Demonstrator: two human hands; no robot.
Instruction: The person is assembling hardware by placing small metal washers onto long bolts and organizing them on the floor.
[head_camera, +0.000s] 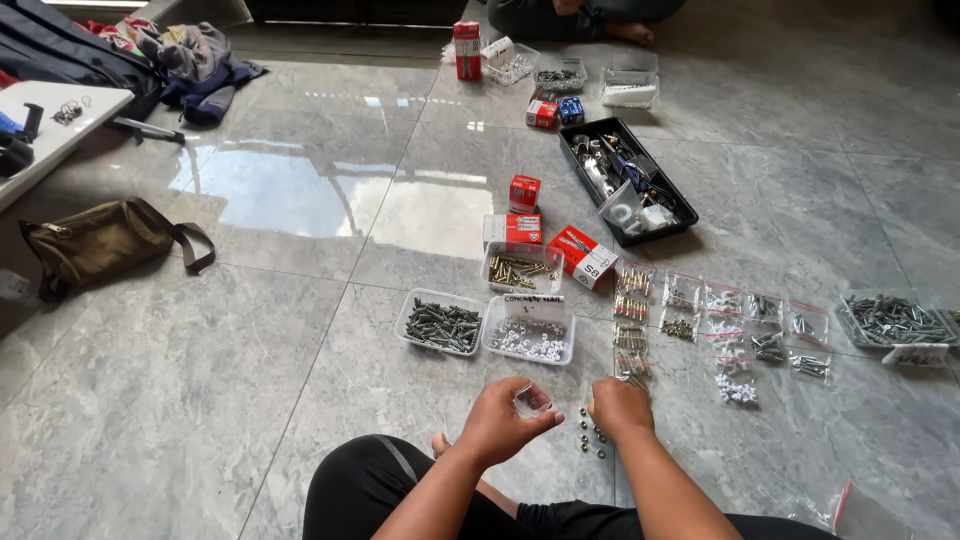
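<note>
Head view: person sits on grey tiled floor, legs in black. Left hand pinches a small clear plastic bag between thumb and fingers, held just above the floor. Right hand is curled knuckles-up just right of the bag, not touching it; cannot tell if it grips anything. Small dark nuts lie loose on the floor between the hands, slightly nearer. Farther off: clear tub of grey anchors, tub of white pieces, rows of small bagged screws, black tray, red boxes.
</note>
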